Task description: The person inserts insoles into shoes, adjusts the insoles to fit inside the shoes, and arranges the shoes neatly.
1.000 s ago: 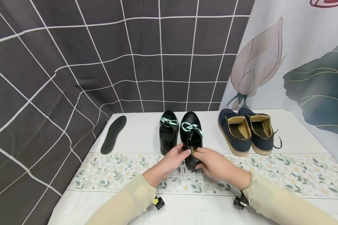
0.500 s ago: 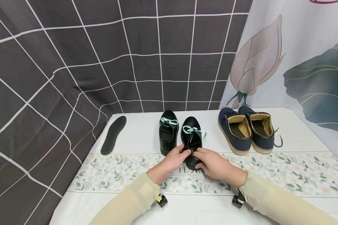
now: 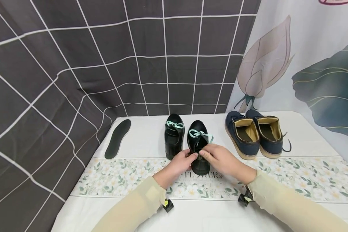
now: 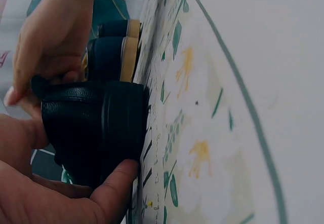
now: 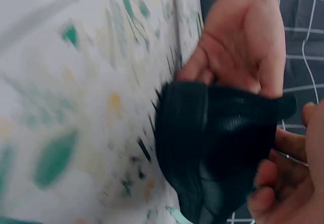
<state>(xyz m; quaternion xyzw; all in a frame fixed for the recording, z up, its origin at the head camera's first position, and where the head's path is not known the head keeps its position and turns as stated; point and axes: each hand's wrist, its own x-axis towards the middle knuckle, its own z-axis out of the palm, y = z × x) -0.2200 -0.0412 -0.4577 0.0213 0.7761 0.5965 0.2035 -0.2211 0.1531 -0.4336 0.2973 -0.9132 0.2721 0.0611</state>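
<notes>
A black lace-up shoe (image 3: 201, 167) with mint-green laces stands on the cloth, toe pointing away and heel toward me. My left hand (image 3: 179, 163) grips its left side, thumb at the collar and fingers along the outer wall, one fingertip low near the sole in the left wrist view. On the other side my right hand (image 3: 224, 160) holds the right edge of the collar with thumb and curled fingers; part of that contact is hidden. The matching black shoe (image 3: 173, 149), its laces tied in a bow, stands just left of it.
A dark insole (image 3: 117, 139) lies flat at the left, near the grey checked curtain (image 3: 110, 48). Two navy shoes (image 3: 246, 145) with tan soles stand side by side at the right, one lace trailing. A floral band (image 3: 119, 177) crosses the white cloth.
The gripped shoe has come slightly toward me, its lace bow shifting. My right hand has moved up along the collar, its thumb now at the opening's right edge. The left hand has stayed nearly in place.
</notes>
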